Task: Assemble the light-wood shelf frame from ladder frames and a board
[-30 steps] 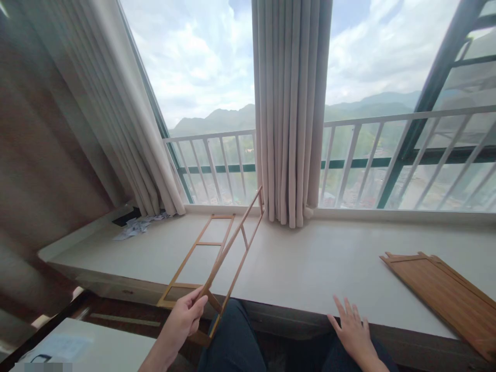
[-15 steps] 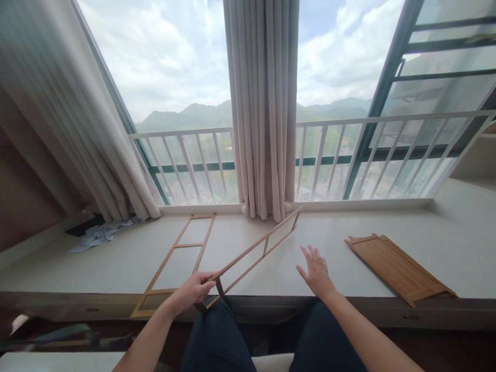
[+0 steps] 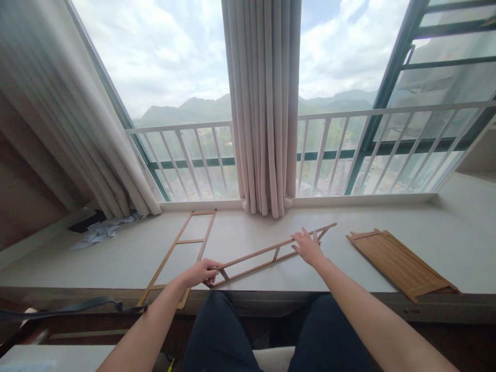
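A slim wooden frame with crossbars is tilted up on its long edge near the front of the white ledge. My left hand is closed round its near left end, thumb and fingers pinching the wood. At the far right end, my right hand lies over the upper rail, fingers spread and touching it. Its grip, if any, is not visible. A second wooden frame, with similar crossbars, lies flat to the left. Its near end sticks out past the ledge's front edge, partly behind my left forearm.
Stacked brown wooden panels lie on the white ledge at the right, a corner over its edge. Torn paper scraps lie at left. Curtains and a white railing stand behind. A dark strap hangs lower left.
The held frame has been lowered at its far end and swung to the right. My right hand has moved up and left onto that end; my left hand keeps its hold.
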`<state>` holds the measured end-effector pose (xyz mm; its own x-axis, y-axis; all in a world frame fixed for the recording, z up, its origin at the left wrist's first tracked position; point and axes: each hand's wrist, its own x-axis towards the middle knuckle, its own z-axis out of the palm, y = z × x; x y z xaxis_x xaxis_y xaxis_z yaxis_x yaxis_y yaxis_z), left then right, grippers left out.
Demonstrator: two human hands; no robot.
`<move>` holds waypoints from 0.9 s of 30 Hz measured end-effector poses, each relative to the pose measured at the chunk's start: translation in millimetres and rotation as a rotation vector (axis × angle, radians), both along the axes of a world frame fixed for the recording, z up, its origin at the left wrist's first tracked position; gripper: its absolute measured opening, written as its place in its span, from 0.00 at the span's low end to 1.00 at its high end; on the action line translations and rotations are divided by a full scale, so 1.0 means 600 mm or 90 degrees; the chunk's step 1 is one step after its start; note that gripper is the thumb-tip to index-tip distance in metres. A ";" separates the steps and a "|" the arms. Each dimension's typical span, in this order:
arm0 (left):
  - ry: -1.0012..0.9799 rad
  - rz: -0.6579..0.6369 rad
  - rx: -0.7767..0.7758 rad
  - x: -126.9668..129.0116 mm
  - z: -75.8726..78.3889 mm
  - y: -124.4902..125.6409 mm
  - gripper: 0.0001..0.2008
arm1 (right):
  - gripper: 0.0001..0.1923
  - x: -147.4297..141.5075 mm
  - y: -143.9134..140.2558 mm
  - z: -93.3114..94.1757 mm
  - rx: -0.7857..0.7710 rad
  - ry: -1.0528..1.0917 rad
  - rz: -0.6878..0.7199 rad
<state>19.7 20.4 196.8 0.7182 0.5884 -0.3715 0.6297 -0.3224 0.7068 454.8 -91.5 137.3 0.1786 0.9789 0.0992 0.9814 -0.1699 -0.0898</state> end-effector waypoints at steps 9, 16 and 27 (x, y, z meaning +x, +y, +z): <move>0.173 0.061 0.362 0.044 -0.021 0.066 0.16 | 0.13 0.010 0.015 0.028 -0.116 -0.013 0.077; 0.223 0.070 0.392 0.071 0.007 0.092 0.14 | 0.16 0.033 0.014 0.052 -0.144 -0.002 0.084; 0.303 0.041 0.450 0.096 -0.011 0.090 0.11 | 0.17 0.022 -0.001 0.050 -0.136 -0.010 0.082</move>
<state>77.3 74.3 190.4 0.5359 0.8300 -0.1545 0.8408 -0.5413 0.0086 467.7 -92.3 167.2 0.0515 0.9926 -0.1100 0.9971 -0.0573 -0.0500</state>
